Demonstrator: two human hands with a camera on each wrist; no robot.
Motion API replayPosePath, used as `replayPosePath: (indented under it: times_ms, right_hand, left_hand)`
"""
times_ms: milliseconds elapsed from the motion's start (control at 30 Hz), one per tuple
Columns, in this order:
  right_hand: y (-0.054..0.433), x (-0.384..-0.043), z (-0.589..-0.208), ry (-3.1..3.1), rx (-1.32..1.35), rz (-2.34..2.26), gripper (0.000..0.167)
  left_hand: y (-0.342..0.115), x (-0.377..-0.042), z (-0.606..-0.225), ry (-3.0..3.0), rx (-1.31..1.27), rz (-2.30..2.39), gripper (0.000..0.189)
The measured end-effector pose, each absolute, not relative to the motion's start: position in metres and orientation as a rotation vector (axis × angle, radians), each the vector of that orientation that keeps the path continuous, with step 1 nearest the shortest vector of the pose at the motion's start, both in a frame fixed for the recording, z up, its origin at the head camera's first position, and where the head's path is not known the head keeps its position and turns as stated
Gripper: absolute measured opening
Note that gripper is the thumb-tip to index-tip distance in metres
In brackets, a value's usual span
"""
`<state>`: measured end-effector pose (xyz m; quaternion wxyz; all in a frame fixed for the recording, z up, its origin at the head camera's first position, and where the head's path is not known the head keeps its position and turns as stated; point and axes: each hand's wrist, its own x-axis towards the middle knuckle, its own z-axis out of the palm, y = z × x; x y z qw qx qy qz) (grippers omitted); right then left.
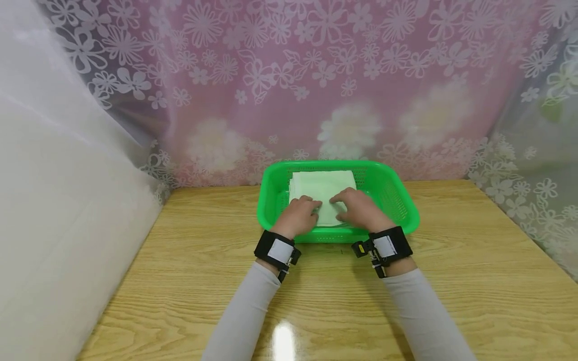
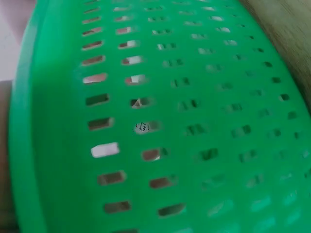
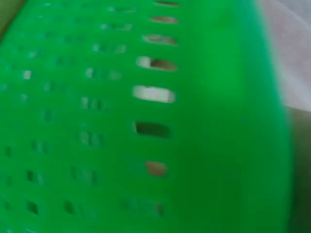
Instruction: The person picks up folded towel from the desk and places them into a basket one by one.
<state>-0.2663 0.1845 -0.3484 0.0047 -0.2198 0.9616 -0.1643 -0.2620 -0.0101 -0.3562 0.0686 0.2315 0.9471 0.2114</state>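
A folded pale cloth (image 1: pixel 322 185) with layered edges on its left side lies inside a green plastic basket (image 1: pixel 408 210). My left hand (image 1: pixel 295 216) reaches over the basket's front rim and rests on the cloth's front left part, index finger pointing right. From the other side my right hand (image 1: pixel 359 209) lies over the cloth's right part, its index finger and thumb spread apart. Neither hand shows cloth gripped between its fingers. The basket's slotted wall (image 2: pixel 194 145) fills the left wrist view, and the same green wall (image 3: pixel 218 145), blurred, fills the right one; both hide the fingers.
The basket stands near the back edge of a wood-grain table (image 1: pixel 194 281). Behind it hangs a pink floral curtain (image 1: pixel 289 100), with a white sheet (image 1: pixel 67 175) on the left. Black straps (image 1: pixel 397 245) with small cameras circle both wrists.
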Motion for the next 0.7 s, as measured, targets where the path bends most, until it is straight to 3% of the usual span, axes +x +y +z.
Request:
replayPosePath:
  times_ms: [700]
  right_hand:
    - [0.1806,-0.2659,-0.3494,2.962,-0.65,-0.603,0.041]
  left_hand:
    - [-0.0136,-0.2671,-0.3607,2.813,0.706,0.643,0.046]
